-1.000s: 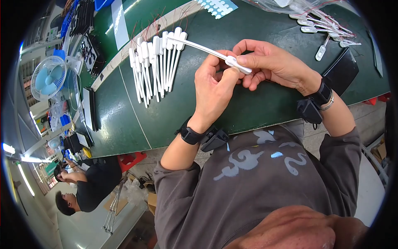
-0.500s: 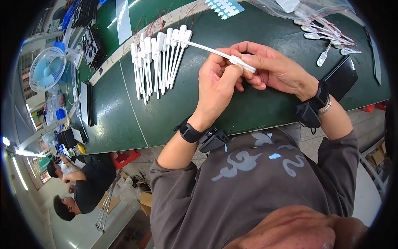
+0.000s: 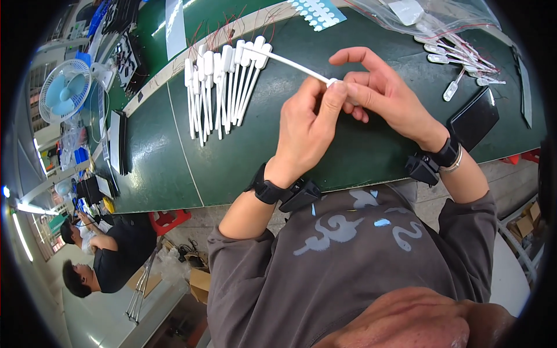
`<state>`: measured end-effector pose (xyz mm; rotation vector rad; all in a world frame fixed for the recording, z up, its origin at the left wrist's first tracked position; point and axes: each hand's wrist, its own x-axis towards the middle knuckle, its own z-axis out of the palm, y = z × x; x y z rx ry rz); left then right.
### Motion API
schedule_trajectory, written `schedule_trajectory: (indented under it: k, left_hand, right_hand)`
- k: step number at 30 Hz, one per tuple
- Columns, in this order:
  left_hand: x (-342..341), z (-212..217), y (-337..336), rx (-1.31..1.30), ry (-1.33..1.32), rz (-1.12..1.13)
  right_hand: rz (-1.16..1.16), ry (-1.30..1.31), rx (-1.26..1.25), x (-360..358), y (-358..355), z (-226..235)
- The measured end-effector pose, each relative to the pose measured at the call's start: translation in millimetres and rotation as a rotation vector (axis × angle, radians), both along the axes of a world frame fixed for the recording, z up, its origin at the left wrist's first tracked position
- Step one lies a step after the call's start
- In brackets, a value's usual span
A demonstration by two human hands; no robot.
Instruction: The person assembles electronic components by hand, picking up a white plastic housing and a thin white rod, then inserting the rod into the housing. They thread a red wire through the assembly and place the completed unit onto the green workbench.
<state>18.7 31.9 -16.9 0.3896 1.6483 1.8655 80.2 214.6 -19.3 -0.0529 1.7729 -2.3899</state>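
Observation:
My left hand (image 3: 306,130) pinches a white plastic stick (image 3: 290,63) near its wider end. The thin shaft slants up and left from the fingers, its tip over a row of similar sticks. At that wider end, the thumb and curled fingers of my right hand (image 3: 394,101) are closed too, with the index finger lifted off. Most of the wide end is hidden by my thumbs and fingers. To the left, several white sticks (image 3: 225,64) with paddle-like heads and thin red wires lie side by side on the green table (image 3: 156,153).
Several white pieces with red wires (image 3: 449,90) lie at the right by a clear plastic bag (image 3: 458,24). Near them rests a black phone-like slab (image 3: 474,119). A pale-blue sticker sheet (image 3: 319,14) is at the back. A fan (image 3: 65,91) and two people (image 3: 110,255) are on the left.
The wide end has turned and slipped mostly out of sight behind my fingers. My right index finger has lifted away from it. The sticks on the table stay put.

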Motion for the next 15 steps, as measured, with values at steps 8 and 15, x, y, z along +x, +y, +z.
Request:
schedule_trajectory:
  k: [8, 15]
  left_hand:
    - [2.6, -0.1, -0.5, 0.075, 0.418, -0.023]
    - [2.6, -1.2, 0.9, 0.101, 0.964, 0.019]
  right_hand:
    - [-0.021, 0.140, 0.187, 8.2, 0.0, 13.6]
    - [-0.003, 0.548, 0.553, 6.6, 8.9, 13.6]
